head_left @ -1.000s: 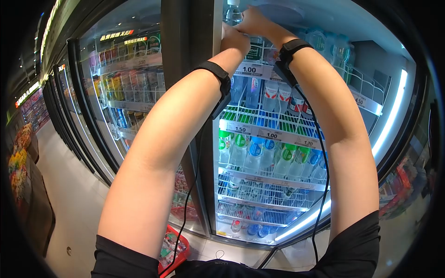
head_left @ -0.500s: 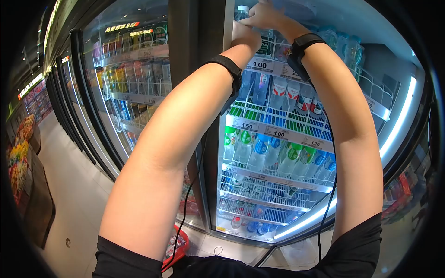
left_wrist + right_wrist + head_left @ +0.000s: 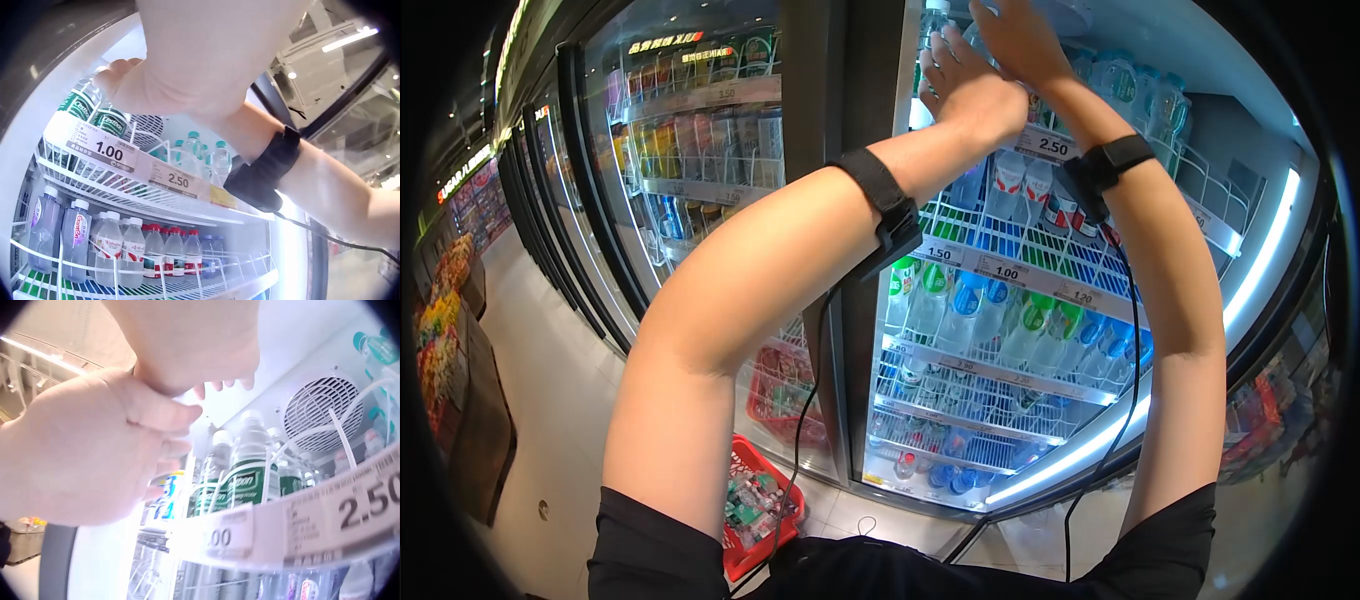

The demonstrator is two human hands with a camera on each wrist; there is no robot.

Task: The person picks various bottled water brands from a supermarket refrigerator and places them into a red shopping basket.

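Both hands reach up to the fridge's top shelf, crossing close together at the green-labelled water bottles [image 3: 247,478]. My left hand [image 3: 975,92] has its fingers spread and extended, overlapping the bottles in the head view. In the left wrist view its fingers lie right by the green-labelled bottle tops. My right hand [image 3: 1020,42] is raised just above and to the right, partly cut off by the frame. The right wrist view shows its fingertips [image 3: 247,381] pointing downward with nothing between them, near the white bottle caps.
Wire shelves below carry several rows of bottles [image 3: 965,310] behind price strips [image 3: 1005,268]. A dark door frame [image 3: 820,150] stands left of the opening. On the floor, a red basket [image 3: 798,492] holds packaged goods. Black cables [image 3: 1135,350] hang from both wrist straps.
My left hand has moved right and turned, its fingers now spread out instead of bunched beside the right hand. My right hand has moved up and right. The basket shows more fully.
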